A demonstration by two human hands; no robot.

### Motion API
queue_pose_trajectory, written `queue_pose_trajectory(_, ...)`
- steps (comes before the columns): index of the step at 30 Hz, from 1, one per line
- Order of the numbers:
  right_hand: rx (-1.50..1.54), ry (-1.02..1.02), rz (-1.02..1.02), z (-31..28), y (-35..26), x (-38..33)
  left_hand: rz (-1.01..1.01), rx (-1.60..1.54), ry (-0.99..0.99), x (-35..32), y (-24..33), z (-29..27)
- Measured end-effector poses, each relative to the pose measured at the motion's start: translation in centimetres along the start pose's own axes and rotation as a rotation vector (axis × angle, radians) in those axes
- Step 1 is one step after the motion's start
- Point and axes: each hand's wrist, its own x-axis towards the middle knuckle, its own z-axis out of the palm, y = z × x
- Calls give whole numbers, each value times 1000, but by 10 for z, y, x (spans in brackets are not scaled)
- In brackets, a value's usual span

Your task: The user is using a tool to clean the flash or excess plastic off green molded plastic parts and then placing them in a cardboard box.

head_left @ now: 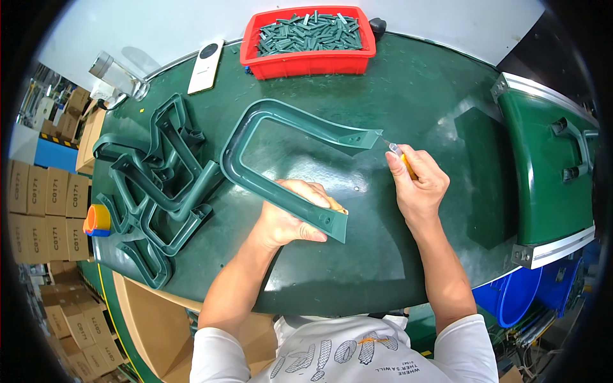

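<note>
My left hand (285,220) is closed round the lower arm of a dark green U-shaped plastic handle (239,143), held above the table with its open side to the right. A tan covering shows on one of its fingertips. My right hand (418,182) grips a small craft knife (397,150) with a yellow handle and a clear collar. The thin blade points at the squared end of the handle's upper arm; whether it touches is too small to tell. To the left lies a tangled pile of similar green handles (159,185).
A red bin (306,67) full of small green plastic pieces stands at the back. Near it lie a white phone (205,66) and a glass jar (121,80). Orange and blue tape rolls (98,219) sit at the left edge. A green metal-edged panel (549,166) stands right.
</note>
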Motion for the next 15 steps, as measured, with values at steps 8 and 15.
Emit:
queue_pose_trajectory(8, -113, 55, 278, -10, 12, 19, 26, -4, -100, -3, -2, -1)
queue_pose_trajectory(15, 503, -345, 496, -28, 5, 21, -18, 9, 29, -2, -4, -2)
